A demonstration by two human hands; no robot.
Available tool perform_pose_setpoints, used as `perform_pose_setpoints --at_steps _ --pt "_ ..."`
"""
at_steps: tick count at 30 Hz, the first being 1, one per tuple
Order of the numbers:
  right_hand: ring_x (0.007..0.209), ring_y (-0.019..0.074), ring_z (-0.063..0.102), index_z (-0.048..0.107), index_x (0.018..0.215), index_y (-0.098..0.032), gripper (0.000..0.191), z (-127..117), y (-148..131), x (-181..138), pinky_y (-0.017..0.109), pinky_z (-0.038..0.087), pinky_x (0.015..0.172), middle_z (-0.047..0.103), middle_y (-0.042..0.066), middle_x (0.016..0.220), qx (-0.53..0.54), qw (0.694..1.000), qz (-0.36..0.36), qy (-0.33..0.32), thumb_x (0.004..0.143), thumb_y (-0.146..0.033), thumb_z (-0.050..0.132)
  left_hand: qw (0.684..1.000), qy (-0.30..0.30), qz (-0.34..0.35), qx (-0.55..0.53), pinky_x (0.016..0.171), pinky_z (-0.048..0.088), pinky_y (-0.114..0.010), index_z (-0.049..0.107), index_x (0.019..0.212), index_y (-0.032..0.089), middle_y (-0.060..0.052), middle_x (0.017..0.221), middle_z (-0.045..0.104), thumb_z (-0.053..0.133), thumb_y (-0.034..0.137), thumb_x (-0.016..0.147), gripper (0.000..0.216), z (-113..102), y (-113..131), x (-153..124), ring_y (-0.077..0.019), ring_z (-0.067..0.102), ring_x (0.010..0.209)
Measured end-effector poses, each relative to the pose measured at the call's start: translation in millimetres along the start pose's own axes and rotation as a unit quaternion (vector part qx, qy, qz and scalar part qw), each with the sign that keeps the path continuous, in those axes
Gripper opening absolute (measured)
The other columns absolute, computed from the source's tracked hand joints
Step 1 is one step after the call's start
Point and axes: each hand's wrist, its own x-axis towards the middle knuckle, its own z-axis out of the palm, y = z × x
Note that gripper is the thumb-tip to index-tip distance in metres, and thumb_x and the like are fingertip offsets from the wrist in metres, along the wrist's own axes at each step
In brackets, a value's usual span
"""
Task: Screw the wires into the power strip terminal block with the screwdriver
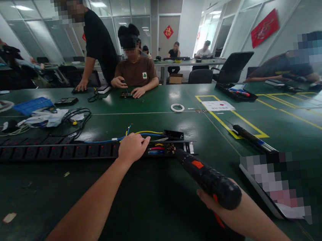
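Note:
A long black power strip [52, 152] lies across the green table, its right end opened up with coloured wires [156, 150] and brass-coloured terminals [170, 148] showing. My left hand [132, 148] grips the strip just left of that opening, thumb pointing right; its fingertips are hidden. In my right hand [230, 207] is a black and orange cordless screwdriver [204, 175], fingers wrapped round its handle. The tool's tip is at the terminals, though whether it touches a screw cannot be made out. Behind the opening sits a small black part [173, 134], with blue and yellow wires [143, 134] beside it.
Right of the tool lie a black pen-like tool [255, 139] and a blurred-out flat device [272, 189]. A white tape roll [177, 107], black tray [237, 91], blue basket [34, 106] and cables [79, 121] lie farther back. Co-workers [135, 71] are across the table.

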Motion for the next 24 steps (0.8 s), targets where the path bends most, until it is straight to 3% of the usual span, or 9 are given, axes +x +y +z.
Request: perform_pose_setpoints --at_steps 16,18,20,24 --pt "0.059 0.0186 0.064 0.067 0.073 -0.023 0.029 -1.7 0.5 2.0 0.029 0.049 0.055 0.07 0.002 0.067 0.002 1.0 -0.003 -0.009 0.085 -0.049 0.068 0.999 0.026 0.035 0.0 0.078 0.055 -0.039 0.084 0.083 0.019 -0.011 0.09 0.079 0.04 0.047 0.116 0.061 4.3 0.8 0.3 -0.027 0.073 0.089" --pt "0.061 0.0192 0.066 0.07 0.076 -0.022 0.028 -2.0 3.2 3.3 0.029 0.05 0.056 0.072 0.002 0.069 -0.004 1.0 -0.006 -0.019 0.085 -0.049 0.068 0.998 0.028 0.063 -0.016 0.087 0.057 -0.039 0.086 0.096 0.02 -0.01 0.101 0.082 0.043 0.043 0.116 0.052 5.9 4.2 0.1 -0.0267 0.075 0.098" --pt "0.063 0.0197 0.067 0.071 0.079 -0.022 0.027 -2.3 4.6 3.6 0.029 0.051 0.057 0.074 0.002 0.072 -0.006 1.0 -0.01 -0.016 0.086 -0.048 0.068 0.994 0.021 0.099 -0.041 0.098 0.057 -0.04 0.083 0.122 0.021 -0.009 0.122 0.082 0.048 0.046 0.115 0.043 8.0 7.4 -0.8 -0.0273 0.075 0.113" --pt "0.06 0.0188 0.065 0.066 0.074 -0.023 0.026 -1.6 3.0 1.9 0.028 0.05 0.056 0.072 0.002 0.069 -0.01 1.0 -0.014 -0.004 0.085 -0.046 0.068 0.98 -0.023 0.191 -0.049 0.109 0.055 -0.044 0.066 0.155 0.024 -0.01 0.148 0.074 0.062 0.067 0.105 0.066 11.0 9.0 -3.2 -0.031 0.072 0.129"
